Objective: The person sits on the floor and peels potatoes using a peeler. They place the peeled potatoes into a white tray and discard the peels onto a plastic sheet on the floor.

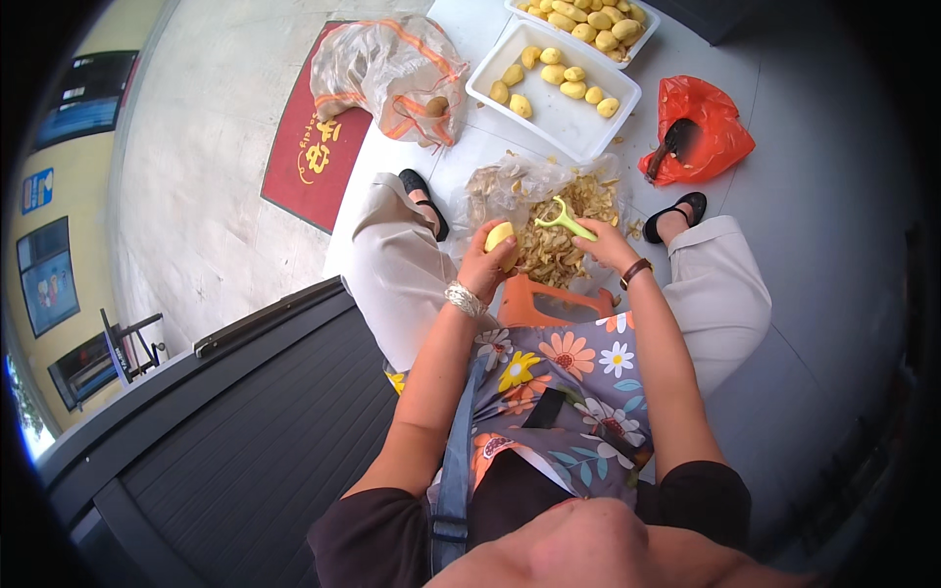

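We are seeing a red mat (302, 147) lying left of top centre, a red plastic bag (722, 137) sitting at the upper right, a dark grey panel (245, 421) filling the lower left, and a yellow wall (93, 211) with windows (47, 277) running along the left edge.

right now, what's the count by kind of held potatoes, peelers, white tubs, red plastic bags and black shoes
Held potato: 1 (left hand)
Peeler: 1 (right hand)
White tubs: 2
Red plastic bag: 1
Black shoes: 2
Total: 7
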`<state>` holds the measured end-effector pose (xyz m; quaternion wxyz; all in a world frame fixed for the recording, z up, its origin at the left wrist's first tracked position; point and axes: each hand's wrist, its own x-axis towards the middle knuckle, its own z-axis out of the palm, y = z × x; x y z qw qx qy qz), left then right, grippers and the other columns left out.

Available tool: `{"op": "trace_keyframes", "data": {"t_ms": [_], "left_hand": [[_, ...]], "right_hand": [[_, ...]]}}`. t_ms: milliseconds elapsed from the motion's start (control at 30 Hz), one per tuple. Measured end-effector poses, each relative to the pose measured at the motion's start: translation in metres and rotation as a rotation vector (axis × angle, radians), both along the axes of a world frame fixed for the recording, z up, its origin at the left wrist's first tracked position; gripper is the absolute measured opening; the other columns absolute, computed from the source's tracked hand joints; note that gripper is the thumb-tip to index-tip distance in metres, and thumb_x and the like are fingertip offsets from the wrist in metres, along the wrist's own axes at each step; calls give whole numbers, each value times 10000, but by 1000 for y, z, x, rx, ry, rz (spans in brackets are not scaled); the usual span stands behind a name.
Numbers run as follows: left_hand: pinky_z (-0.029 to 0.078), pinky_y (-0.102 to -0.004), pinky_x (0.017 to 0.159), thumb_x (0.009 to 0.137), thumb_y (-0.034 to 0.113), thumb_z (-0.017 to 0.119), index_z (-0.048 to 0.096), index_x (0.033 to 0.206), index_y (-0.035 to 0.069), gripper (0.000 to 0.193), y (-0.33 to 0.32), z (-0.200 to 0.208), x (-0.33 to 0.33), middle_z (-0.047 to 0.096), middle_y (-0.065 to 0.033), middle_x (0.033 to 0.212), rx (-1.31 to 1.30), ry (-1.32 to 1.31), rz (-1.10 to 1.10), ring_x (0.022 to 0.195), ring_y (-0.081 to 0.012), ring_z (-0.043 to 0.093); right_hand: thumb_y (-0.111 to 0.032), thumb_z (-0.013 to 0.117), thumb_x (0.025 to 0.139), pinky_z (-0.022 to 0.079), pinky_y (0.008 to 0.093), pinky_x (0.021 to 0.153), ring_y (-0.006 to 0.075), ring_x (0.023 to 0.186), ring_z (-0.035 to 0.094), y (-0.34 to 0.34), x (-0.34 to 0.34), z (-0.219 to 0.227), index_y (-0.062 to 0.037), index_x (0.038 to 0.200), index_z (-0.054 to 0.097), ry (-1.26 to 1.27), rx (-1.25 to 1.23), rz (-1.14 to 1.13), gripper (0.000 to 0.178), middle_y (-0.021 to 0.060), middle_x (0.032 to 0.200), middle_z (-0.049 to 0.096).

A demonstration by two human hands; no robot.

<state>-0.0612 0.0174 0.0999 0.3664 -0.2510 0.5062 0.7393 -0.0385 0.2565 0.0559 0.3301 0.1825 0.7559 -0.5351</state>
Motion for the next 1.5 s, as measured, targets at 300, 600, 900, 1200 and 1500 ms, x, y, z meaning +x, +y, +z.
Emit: {"op": "trace_keyframes", "data": {"t_ms": [300, 600, 900, 1200, 1500], "left_hand": [[462, -272, 555, 841, 148, 532, 400, 1200, 135, 383, -21, 5, 38, 560, -43, 891, 107, 75, -165, 717, -153, 555], [409, -245, 491, 918, 447, 346, 427, 1107, 105, 399, -4, 14, 62, 538, -61, 837, 510, 54, -3, 614, -157, 514], [315, -232, 389, 931, 426, 300, 424, 1087, 133, 354, -3, -6, 72, 529, -74, 754, 272, 120, 120, 468, -148, 430], [403, -263, 533, 942, 404, 260, 416, 1185, 145, 388, -4, -12, 69, 546, -65, 978, 479, 22, 128, 665, -172, 504], [366, -244, 506, 941, 398, 278, 441, 1121, 127, 363, -4, -13, 74, 521, -49, 873, 322, 98, 55, 619, -144, 460]], "right_hand": [[-85, 678, 723, 447, 233, 601, 109, 695, 546, -40, 45, 79, -49, 1010, 603, 518, -157, -108, 299, 11, 808, 563], [-200, 518, 854, 383, 257, 508, 130, 536, 432, -80, 28, 61, -92, 773, 428, 204, -965, -1412, 162, 42, 687, 462], [-156, 479, 851, 248, 239, 342, 73, 388, 325, -134, 8, 104, -63, 773, 334, 540, -488, -1179, 190, 4, 546, 382], [-150, 467, 844, 223, 243, 334, 76, 360, 275, -118, 4, 98, -90, 688, 308, 452, -622, -1215, 230, -18, 503, 319], [-160, 475, 845, 243, 246, 326, 80, 370, 316, -90, -11, 69, -74, 722, 317, 641, -406, -1273, 218, -2, 524, 357]]}}
